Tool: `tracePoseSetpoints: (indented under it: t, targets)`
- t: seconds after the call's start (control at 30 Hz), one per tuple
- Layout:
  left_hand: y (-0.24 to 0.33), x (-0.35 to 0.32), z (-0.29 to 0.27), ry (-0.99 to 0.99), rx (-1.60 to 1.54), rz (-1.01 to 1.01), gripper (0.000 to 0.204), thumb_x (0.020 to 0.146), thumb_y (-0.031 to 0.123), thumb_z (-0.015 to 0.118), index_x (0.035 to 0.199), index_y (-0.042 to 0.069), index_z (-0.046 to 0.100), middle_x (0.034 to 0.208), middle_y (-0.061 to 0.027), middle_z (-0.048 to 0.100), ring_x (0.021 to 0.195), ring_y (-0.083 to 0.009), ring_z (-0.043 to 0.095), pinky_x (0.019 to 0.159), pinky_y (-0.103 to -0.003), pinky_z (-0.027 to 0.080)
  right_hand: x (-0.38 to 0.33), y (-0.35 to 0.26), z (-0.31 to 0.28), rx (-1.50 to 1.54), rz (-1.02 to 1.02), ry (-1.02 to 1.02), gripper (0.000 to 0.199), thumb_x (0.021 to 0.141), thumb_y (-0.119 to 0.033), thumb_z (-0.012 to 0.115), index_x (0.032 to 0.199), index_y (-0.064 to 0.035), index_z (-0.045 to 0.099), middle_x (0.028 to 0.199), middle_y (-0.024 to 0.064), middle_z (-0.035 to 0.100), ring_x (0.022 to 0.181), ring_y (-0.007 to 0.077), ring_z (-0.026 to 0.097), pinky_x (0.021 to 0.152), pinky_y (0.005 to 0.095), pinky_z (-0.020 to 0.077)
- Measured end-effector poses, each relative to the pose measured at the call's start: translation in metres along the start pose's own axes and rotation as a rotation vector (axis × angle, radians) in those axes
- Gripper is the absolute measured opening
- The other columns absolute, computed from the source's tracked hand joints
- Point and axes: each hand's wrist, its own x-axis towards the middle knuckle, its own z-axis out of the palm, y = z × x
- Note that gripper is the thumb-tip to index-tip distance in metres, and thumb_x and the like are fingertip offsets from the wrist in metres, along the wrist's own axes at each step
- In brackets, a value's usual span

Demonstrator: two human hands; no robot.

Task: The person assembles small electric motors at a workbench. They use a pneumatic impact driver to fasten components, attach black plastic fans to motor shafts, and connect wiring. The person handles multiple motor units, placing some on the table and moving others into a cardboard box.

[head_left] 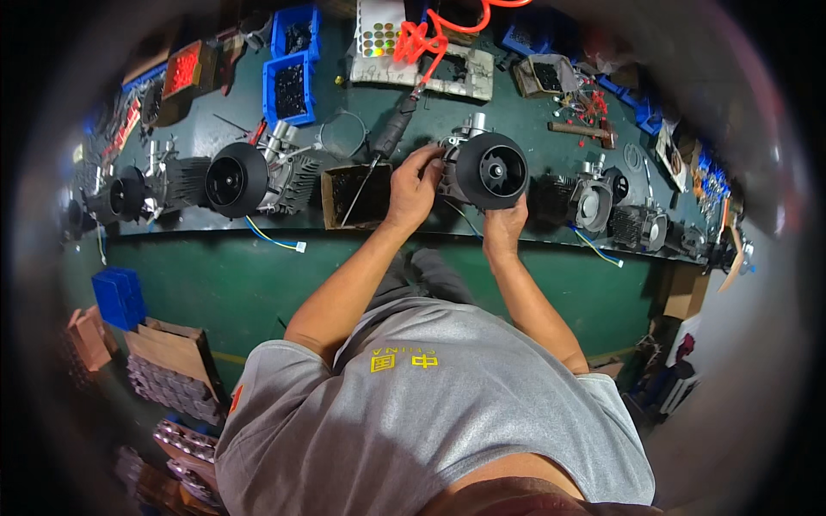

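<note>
At the table's front edge stands a metal blower unit [469, 163] with a round black fan wheel [496, 170] facing me. My left hand [415, 187] grips its left side, fingers curled at the housing. From below, my right hand [506, 225] holds the lower right rim; part of its fingers is hidden behind the wheel. Just left of my left hand is an open carton [334, 199] with dark small parts. A power screwdriver [396, 127] on a red coiled hose [420, 43] slants over it, its long bit reaching into the carton.
Similar finned blower units stand along the edge, one with a black wheel [231, 180] at left, another [592, 202] at right. Blue bins [289, 89] of black screws, a hammer [585, 131] and a parts box [542, 77] lie farther back. Wire leads [274, 241] hang over the edge.
</note>
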Motion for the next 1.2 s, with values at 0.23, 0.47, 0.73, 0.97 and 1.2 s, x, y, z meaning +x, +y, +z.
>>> tracePoseSetpoints:
  t: [0.23, 0.47, 0.73, 0.97, 1.2]
  targets:
    - [0.002, -0.003, -0.007, 0.034, 0.065, 0.059, 0.027, 0.094, 0.007, 0.073, 0.120, -0.003, 0.072, 0.128, -0.0174, 0.070, 0.112, -0.0271, 0.071, 0.095, -0.035, 0.055, 0.004, 0.005, -0.007, 0.023, 0.081, -0.075, 0.047, 0.094, -0.010, 0.077, 0.135, -0.0025, 0.058, 0.128, 0.0038, 0.065, 0.115, 0.0136, 0.061, 0.098, 0.0296, 0.0503]
    - [0.004, -0.002, -0.008, 0.055, 0.019, 0.050, 0.027, 0.089, 0.006, 0.076, 0.116, 0.000, 0.073, 0.126, -0.0166, 0.069, 0.116, -0.0309, 0.068, 0.099, -0.037, 0.053, 0.002, 0.005, -0.006, 0.079, 0.107, -0.055, 0.035, 0.098, -0.017, 0.074, 0.129, -0.0105, 0.061, 0.118, -0.0006, 0.066, 0.099, 0.0126, 0.064, 0.083, 0.0334, 0.0567]
    - [-0.014, 0.022, -0.023, -0.079, -0.107, -0.038, 0.024, 0.096, 0.005, 0.069, 0.119, -0.002, 0.070, 0.112, -0.0175, 0.073, 0.103, -0.0293, 0.071, 0.092, -0.036, 0.054, 0.008, 0.010, -0.018, 0.030, 0.151, -0.045, 0.036, 0.098, -0.021, 0.074, 0.132, -0.0157, 0.061, 0.122, -0.0005, 0.068, 0.101, 0.0162, 0.068, 0.080, 0.0400, 0.0616]
    - [-0.011, 0.073, -0.037, -0.346, 0.220, 0.252, 0.028, 0.089, 0.005, 0.074, 0.117, 0.009, 0.073, 0.100, -0.0118, 0.066, 0.093, -0.0328, 0.067, 0.082, -0.041, 0.053, 0.005, 0.003, -0.012, 0.076, 0.170, -0.062, 0.040, 0.097, -0.021, 0.075, 0.134, -0.0165, 0.060, 0.127, -0.0006, 0.066, 0.105, 0.0157, 0.067, 0.078, 0.0393, 0.0621]
    - [-0.010, 0.075, -0.034, -0.384, 0.177, 0.310, 0.025, 0.087, 0.001, 0.074, 0.112, 0.005, 0.072, 0.100, -0.0121, 0.065, 0.097, -0.0332, 0.065, 0.085, -0.041, 0.052, 0.006, 0.011, -0.015, 0.032, 0.096, -0.050, 0.039, 0.096, -0.022, 0.077, 0.132, -0.0154, 0.062, 0.121, -0.0004, 0.067, 0.098, 0.0148, 0.067, 0.077, 0.0389, 0.0614]
